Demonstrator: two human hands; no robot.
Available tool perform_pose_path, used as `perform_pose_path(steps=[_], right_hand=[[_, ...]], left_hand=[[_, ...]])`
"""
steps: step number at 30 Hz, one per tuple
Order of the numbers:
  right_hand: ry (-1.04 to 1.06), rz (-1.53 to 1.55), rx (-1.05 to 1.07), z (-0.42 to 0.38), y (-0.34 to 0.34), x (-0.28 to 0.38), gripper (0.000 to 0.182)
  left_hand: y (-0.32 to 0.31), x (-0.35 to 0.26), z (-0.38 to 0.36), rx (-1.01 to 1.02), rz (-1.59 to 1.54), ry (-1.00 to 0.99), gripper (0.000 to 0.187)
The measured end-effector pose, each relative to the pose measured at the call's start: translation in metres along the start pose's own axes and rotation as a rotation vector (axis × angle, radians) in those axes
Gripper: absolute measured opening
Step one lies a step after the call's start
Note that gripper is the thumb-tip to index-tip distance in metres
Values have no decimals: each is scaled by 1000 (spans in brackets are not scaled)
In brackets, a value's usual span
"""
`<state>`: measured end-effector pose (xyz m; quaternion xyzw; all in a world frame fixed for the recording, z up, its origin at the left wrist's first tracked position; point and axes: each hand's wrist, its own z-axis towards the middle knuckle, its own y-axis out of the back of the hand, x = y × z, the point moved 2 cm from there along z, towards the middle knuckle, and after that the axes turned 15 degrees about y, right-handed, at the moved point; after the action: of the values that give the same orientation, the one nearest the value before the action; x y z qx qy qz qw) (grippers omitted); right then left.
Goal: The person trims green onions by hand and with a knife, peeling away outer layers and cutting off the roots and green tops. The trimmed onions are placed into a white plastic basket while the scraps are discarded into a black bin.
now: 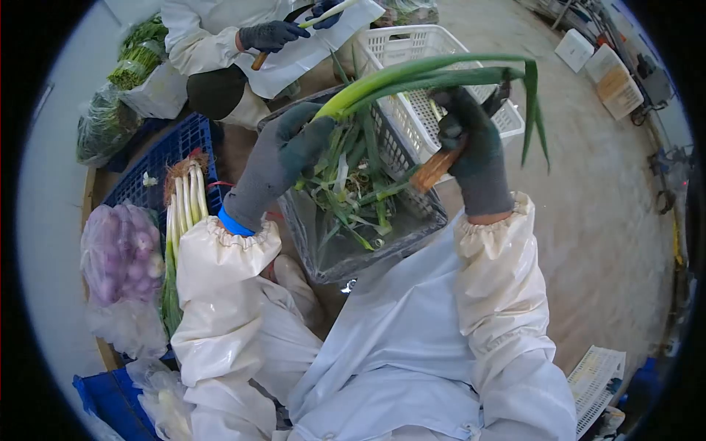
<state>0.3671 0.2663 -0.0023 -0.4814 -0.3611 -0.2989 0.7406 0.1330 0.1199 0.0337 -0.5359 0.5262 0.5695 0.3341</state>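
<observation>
My left hand (290, 147), in a grey glove, is closed around a green onion (382, 77). Its long leaves arch to the right and droop past my other hand. My right hand (471, 136), also gloved, grips the wooden handle (439, 167) of a knife; a dark part, seemingly its blade, shows above the fist near the leaves. Beneath both hands stands a dark crate (312, 253) lined with plastic, holding green onion trimmings (353, 184). To the left lies a bundle of green onions (187, 191) with white stems and reddish roots.
A white crate (441, 38) stands beyond the dark one. Across from me, a co-worker's gloved hand (272, 37) holds a wooden-handled knife and another a pale stalk. Bagged purple onions (123, 253) and a blue pallet (165, 158) are at left. A white basket (594, 375) lies lower right.
</observation>
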Motion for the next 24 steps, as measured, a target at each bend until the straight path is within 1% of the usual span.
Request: perform_pose_path(steps=[2,4,5,6,8,9,12,13,15,16,18,19,22,24], right_hand=[[-86,-11,-12,-17,-25,2,27],[-203,-140,-50,-35,-53,6,30],[-156,-215,-49,-41,-68,8,30],[-126,-213,-5,-41,-76,5,30],[-66,-210,76,-41,-87,-2,29],[-141,-199,51,-41,-96,3,26],[55,-186,139,-31,-108,-7,25],[45,-224,149,-32,-115,-3,21],[-54,-102,105,-32,-116,-15,19],[-106,-42,81,-32,-117,-19,19],[-100,-77,105,-38,-118,-16,19],[-95,-96,117,-40,-119,-14,20],[-169,-77,50,-42,-115,-25,20],[-227,-36,69,-40,-112,-28,19]], left_hand=[[3,6,4,-8,-95,-32,32],[5,12,7,-14,-205,-46,33],[5,14,9,-15,-264,-46,34],[4,16,11,-16,-324,-46,35],[2,19,12,26,-316,-26,36],[-2,16,11,49,-313,-14,36],[-22,9,-1,-31,-308,91,38],[-24,13,0,-35,-316,66,39],[-29,26,4,-47,-329,17,41],[-30,30,4,-53,-351,43,41],[-35,36,2,-61,-398,94,42],[-38,39,3,-85,-376,81,42],[-45,41,3,-134,-342,62,43],[-47,36,-1,-133,-364,69,45]])
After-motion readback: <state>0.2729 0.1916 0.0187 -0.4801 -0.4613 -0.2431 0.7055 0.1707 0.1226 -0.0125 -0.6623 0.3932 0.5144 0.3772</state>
